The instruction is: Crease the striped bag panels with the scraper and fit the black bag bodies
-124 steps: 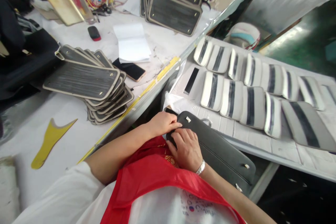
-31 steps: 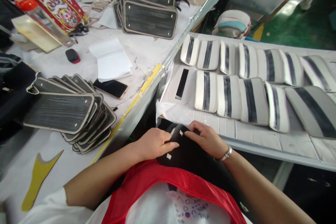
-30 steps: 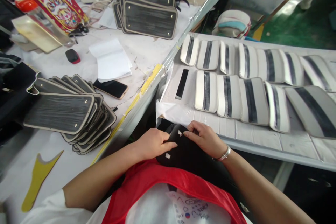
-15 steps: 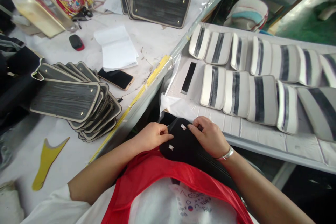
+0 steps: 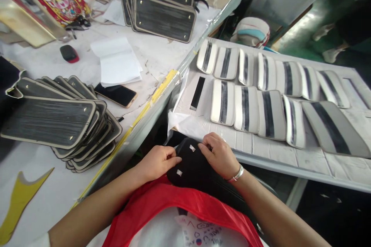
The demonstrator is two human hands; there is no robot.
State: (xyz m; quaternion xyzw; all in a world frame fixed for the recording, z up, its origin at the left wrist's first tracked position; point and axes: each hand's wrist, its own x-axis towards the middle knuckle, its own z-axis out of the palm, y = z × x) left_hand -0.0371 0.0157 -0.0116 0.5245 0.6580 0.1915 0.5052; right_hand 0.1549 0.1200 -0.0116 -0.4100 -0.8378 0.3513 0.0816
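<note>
A black piece with rounded corners lies at my lap, against the red apron. Two small pale metal-looking tabs stick up from its surface. My left hand pinches its left edge between thumb and fingers. At its upper right edge my right hand grips it, fingers curled and thumb on top, close to one tab. The piece's lower right part runs into dark material, and I cannot tell where it ends.
Stacked dark panels with pale edges lie on the left table, with more panels behind. A phone, white papers and a yellow template are there too. On the right table, grey-white striped pads stand in two rows.
The view has shifted, so the tables' contents sit lower and further left. Both hands keep the same hold on the black piece.
</note>
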